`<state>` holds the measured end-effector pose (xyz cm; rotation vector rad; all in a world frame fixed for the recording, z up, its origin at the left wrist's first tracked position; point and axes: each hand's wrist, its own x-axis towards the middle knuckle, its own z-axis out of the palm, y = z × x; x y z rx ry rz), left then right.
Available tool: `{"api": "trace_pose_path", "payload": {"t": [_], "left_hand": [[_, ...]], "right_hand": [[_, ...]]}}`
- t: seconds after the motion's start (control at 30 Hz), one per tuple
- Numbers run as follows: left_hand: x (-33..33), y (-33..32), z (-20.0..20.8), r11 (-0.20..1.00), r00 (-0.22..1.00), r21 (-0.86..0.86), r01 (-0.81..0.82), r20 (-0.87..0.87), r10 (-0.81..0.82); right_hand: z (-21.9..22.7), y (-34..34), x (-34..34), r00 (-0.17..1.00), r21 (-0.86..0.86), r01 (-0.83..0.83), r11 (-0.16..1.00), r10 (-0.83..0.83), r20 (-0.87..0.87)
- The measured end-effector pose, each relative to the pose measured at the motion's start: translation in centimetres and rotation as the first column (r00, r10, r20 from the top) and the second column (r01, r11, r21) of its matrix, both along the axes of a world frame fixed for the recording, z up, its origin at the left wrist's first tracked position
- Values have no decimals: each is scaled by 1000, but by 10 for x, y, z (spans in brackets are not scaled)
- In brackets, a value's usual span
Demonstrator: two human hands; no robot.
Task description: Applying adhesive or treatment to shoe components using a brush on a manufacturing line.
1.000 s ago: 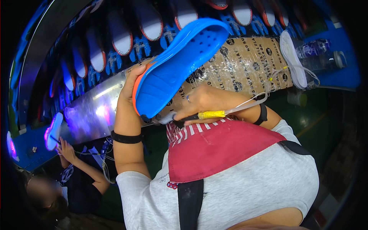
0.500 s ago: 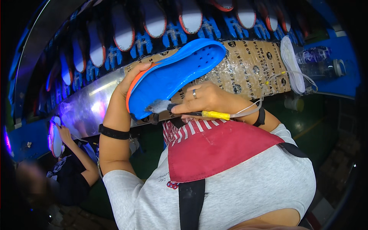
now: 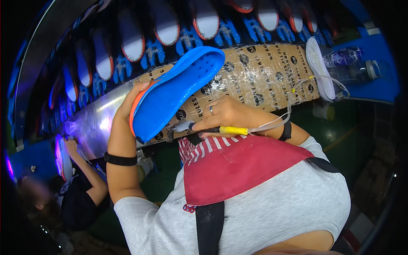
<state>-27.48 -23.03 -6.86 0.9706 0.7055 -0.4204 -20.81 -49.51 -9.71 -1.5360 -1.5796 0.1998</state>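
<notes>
Up-left of the right hand [image 3: 227,114], clamped on a brush [image 3: 204,128], the blue sole [image 3: 178,91] slants rightward, its heel gripped by the left hand [image 3: 129,104].

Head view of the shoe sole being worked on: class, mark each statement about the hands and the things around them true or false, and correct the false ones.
1. The left hand holds the blue sole. True.
2. The right hand is empty. False: it grips a brush tool with a yellow band.
3. A thin tube runs from the tool. True.
4. The sole lies flat on the belt. False: it is held up, tilted.
5. A clear plastic bottle lies at the upper right. True.
</notes>
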Motion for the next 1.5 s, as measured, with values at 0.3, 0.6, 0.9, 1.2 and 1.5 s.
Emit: {"api": "trace_pose_path", "payload": {"t": [0.3, 0.6, 0.9, 1.2, 1.5], "left_hand": [[-15, -53, -37, 964, 976, -265, -2, 211, 60], [-27, -60, -55, 908, 963, -411, -80, 204, 177], [-64, -101, -62, 739, 848, -635, -223, 248, 469], [-42, -91, 2, 910, 538, -303, -283, 735, 412], [86, -34, 167, 926, 313, -348, 145, 904, 290]], "right_hand": [[-13, 7, 20, 667, -50, 199, 979, -172, -725], [-27, -4, 39, 649, -204, 472, 858, -495, -578], [-12, -15, 30, 686, 7, 502, 865, -393, -612], [-13, -39, 34, 579, 2, 631, 776, -468, -668], [-16, -55, 29, 537, -12, 627, 779, -444, -717]]}}
